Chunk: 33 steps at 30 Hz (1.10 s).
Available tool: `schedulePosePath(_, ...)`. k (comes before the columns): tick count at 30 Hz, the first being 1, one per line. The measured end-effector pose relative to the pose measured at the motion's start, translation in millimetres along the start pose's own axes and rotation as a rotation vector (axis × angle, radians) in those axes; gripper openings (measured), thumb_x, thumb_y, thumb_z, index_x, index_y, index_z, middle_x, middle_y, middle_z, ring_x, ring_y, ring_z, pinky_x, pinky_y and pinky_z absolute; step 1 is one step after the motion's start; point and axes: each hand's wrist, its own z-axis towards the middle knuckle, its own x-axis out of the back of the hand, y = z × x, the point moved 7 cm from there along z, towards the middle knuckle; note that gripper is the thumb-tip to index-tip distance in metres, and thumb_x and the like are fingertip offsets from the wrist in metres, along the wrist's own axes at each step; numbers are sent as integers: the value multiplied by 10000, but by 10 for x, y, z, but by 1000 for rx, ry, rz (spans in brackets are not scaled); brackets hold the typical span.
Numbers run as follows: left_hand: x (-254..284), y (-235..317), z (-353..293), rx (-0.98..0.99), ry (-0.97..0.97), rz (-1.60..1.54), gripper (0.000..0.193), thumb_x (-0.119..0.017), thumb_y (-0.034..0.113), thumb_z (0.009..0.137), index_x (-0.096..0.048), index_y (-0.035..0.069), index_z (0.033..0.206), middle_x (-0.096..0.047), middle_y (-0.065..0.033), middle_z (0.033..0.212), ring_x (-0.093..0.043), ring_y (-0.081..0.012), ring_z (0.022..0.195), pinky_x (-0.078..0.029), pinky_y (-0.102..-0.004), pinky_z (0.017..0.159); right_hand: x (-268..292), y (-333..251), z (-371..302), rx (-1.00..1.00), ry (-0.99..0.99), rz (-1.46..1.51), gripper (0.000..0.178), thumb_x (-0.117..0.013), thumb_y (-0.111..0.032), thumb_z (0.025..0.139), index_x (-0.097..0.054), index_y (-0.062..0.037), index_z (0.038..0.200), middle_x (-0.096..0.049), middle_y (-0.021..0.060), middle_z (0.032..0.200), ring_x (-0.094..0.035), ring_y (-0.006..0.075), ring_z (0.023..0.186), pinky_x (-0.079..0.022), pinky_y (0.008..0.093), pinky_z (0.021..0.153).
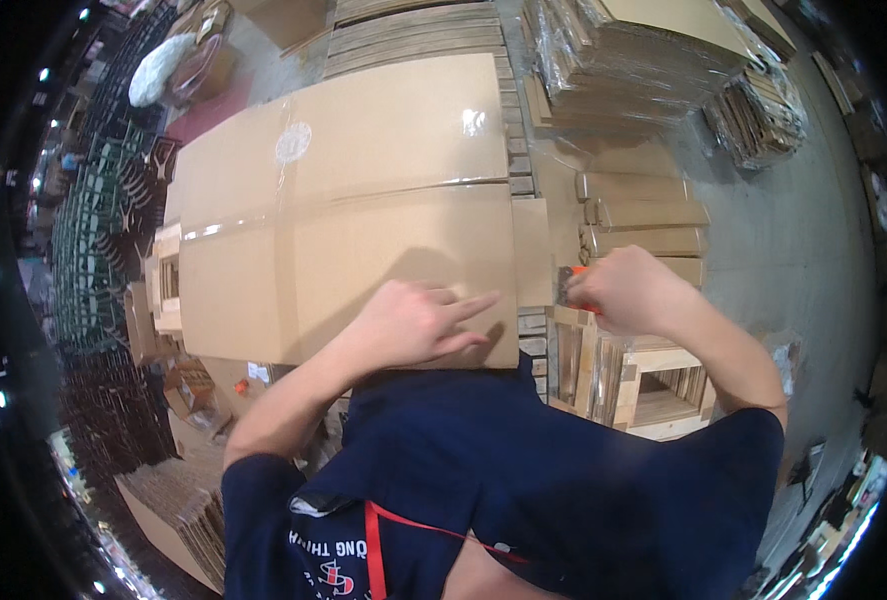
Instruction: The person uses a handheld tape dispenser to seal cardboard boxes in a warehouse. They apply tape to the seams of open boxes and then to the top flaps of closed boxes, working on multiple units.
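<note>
A large flat cardboard box (393,240) lies in front of me, with clear tape strips across it and a pale round mark on its far half. Over its near right part is my left hand (413,322), holding nothing, its index finger stretched toward the right edge and other fingers partly bent. My right hand (628,290) is closed around an orange tool (585,290) just off the box's right side. Its dark front end suggests a tape dispenser, but my fingers hide most of it. A cardboard flap (532,250) sticks out from the box's right edge.
Long wrapped cardboard packages (648,213) lie to the right, with wooden frames (663,395) nearer me. A film-wrapped cardboard stack (653,60) stands at the far right. Wooden slats (413,35) show beyond the box. Green metal racks or frames (88,240) line the left.
</note>
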Motion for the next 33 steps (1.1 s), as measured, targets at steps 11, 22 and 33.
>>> schedulePosePath(11, -469, 438, 660, -69, -132, 26, 92, -698, 150, 901, -765, 89, 886, -750, -139, 798, -758, -328, 759, -586, -497, 670, -224, 793, 736, -301, 184, 220, 160, -771, -192, 890, -872, -118, 988, -814, 131, 842, -804, 277, 821, -638, 420, 736)
schedulePosePath(22, -115, -899, -1156, 682, 531, -991, 364, -597, -100, 944, -633, 42, 1277, -663, -25, 940, -623, -113, 833, -563, -324, 723, 2333, 1950, 1733, -736, 859, 609, 305, -848, -218, 765, -880, -37, 1009, -838, 167, 938, -806, 247, 841, -626, 378, 796)
schedulePosePath(33, 300, -1631, -1632, 613, 614, -977, 250, -778, 7, 1007, -783, 9, 1257, -742, -24, 872, -708, -96, 806, -593, -265, 737, 1284, 1379, 1551, -704, 465, 774, 168, -838, -115, 783, -847, -9, 912, -797, 65, 833, -699, 148, 768, -549, 334, 718)
